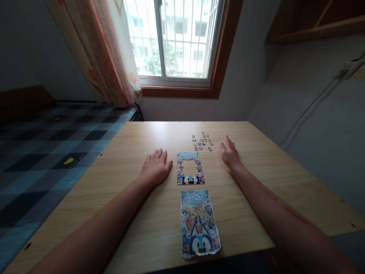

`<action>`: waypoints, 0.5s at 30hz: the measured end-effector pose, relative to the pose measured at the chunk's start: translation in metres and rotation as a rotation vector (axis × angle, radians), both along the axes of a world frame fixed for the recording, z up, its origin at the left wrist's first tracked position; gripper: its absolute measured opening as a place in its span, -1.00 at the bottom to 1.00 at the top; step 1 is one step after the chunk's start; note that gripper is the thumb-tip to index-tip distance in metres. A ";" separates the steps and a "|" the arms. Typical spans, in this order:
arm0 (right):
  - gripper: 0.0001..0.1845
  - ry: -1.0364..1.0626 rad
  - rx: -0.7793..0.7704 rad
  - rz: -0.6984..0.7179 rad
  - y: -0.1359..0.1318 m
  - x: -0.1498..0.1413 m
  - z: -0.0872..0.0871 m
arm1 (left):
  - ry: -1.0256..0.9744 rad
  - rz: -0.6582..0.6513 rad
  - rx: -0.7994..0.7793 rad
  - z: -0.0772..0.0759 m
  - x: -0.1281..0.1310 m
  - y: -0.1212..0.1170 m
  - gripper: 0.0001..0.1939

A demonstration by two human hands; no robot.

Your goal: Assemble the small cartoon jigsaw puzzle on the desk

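Note:
My left hand [156,166] lies flat on the wooden table, fingers spread, just left of a partly assembled jigsaw puzzle [179,171]. The puzzle's border is joined all round, and bare wood shows through its middle. Beyond it, several loose puzzle pieces [202,144] are scattered. To the right of these rests my right hand [229,154], turned on its side with the fingers loosely extended and nothing seen in them. Nearer to me is a reference picture [199,224] lettered "Bluey", a paper sheet with a torn lower edge showing a blue cartoon dog.
The light wooden table [137,228] reaches toward a barred window [185,42]. A bed with a checked cover [57,140] stands at the left beside a curtain [99,49]. On the right wall, a cable [310,104] hangs from a power strip [352,68] below a shelf [319,30].

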State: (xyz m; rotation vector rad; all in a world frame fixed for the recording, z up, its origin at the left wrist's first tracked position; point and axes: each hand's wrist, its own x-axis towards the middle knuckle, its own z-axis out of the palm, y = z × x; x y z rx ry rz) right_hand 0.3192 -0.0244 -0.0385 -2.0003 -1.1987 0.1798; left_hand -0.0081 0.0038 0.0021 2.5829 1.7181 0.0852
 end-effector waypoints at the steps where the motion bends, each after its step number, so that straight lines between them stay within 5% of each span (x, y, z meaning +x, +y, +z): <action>1: -0.33 -0.004 -0.010 -0.006 0.002 0.000 -0.002 | 0.008 0.022 0.004 0.000 0.000 0.001 -0.29; 7: -0.35 -0.094 -0.121 0.021 0.002 -0.007 -0.002 | 0.036 0.094 0.013 0.003 0.003 0.004 -0.26; 15: -0.39 -0.141 -0.014 0.129 0.002 -0.004 0.001 | 0.067 0.113 -0.011 0.005 0.005 0.006 -0.22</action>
